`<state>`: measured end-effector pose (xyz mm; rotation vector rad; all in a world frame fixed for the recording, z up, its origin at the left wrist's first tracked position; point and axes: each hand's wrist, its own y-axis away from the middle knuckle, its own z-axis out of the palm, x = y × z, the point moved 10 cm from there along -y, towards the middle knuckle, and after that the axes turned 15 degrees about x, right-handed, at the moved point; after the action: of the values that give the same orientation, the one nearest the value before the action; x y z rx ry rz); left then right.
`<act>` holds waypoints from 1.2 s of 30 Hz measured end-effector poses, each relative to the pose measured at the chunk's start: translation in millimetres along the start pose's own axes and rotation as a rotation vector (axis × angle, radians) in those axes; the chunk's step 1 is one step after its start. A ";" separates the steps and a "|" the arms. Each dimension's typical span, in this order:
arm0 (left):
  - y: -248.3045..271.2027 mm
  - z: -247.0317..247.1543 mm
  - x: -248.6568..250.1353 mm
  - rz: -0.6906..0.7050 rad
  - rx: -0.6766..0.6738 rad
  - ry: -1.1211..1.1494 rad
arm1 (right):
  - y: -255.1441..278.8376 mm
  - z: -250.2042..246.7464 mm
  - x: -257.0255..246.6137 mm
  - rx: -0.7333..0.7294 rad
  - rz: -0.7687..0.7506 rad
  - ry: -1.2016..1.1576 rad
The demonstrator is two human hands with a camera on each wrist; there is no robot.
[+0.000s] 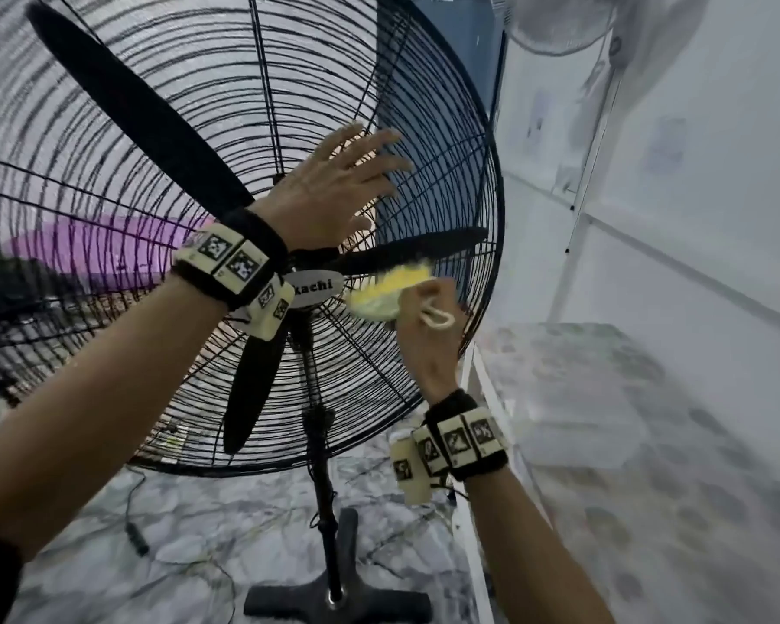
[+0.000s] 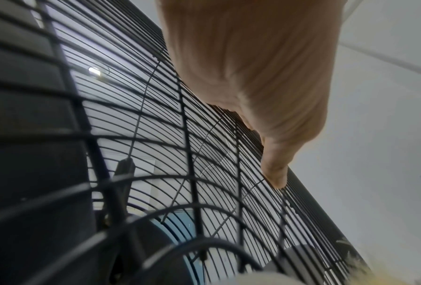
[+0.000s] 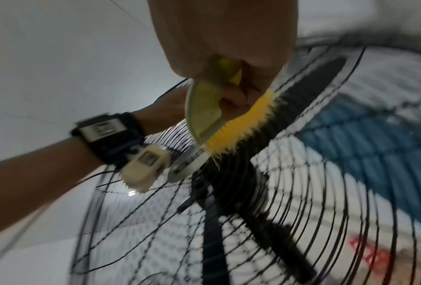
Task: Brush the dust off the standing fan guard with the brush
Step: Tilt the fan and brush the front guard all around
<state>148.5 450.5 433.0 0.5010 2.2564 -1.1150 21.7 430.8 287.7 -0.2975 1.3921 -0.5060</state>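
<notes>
Right hand [image 1: 424, 326] grips the small yellow-bristled plastic brush [image 1: 390, 290], bristles on the black wire fan guard [image 1: 424, 105] near the hub. Left hand [image 1: 334, 191], flat and open, steadies the guard. Brush looks light; wires probably springy.

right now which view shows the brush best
The right wrist view: the brush is close, yellow bristles against the fan guard, gripped by the right hand. The head view shows a yellow blur; the left wrist view only a yellow corner.
</notes>
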 end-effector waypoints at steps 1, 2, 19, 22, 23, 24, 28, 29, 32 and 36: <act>-0.5 0.2 0.6 0.002 -0.002 0.006 | 7.5 4.7 -1.3 -0.038 -0.011 -0.005; -0.5 0.0 0.8 0.001 -0.004 0.008 | 6.4 -1.8 -4.0 0.004 -0.003 -0.018; 3.1 -13.5 2.4 0.015 -0.033 0.051 | 20.3 20.4 -34.2 0.058 -0.153 -0.080; 5.1 -16.3 4.2 0.003 -0.033 -0.056 | 19.2 23.2 -35.4 0.048 -0.172 0.011; 5.2 -18.3 7.1 0.015 -0.017 -0.090 | 15.8 24.0 -42.1 0.040 -0.176 -0.003; 4.8 -21.0 10.5 0.026 0.001 -0.129 | 12.5 25.4 -49.7 0.034 -0.177 -0.039; 2.9 -20.9 11.1 0.063 0.000 -0.176 | 10.8 20.1 -43.0 0.032 -0.174 -0.049; 2.4 -19.5 9.6 0.071 -0.001 -0.167 | 11.4 18.1 -37.8 0.022 -0.173 -0.007; -0.7 -17.8 5.2 0.076 0.021 -0.141 | 5.0 15.6 -43.7 0.010 -0.178 -0.016; -1.4 -22.2 4.7 0.067 0.072 -0.125 | 4.7 20.4 -63.3 0.032 -0.266 -0.084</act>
<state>136.9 468.0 441.8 0.5175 2.0838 -1.1638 36.4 464.9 343.1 -0.4757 1.2681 -0.7259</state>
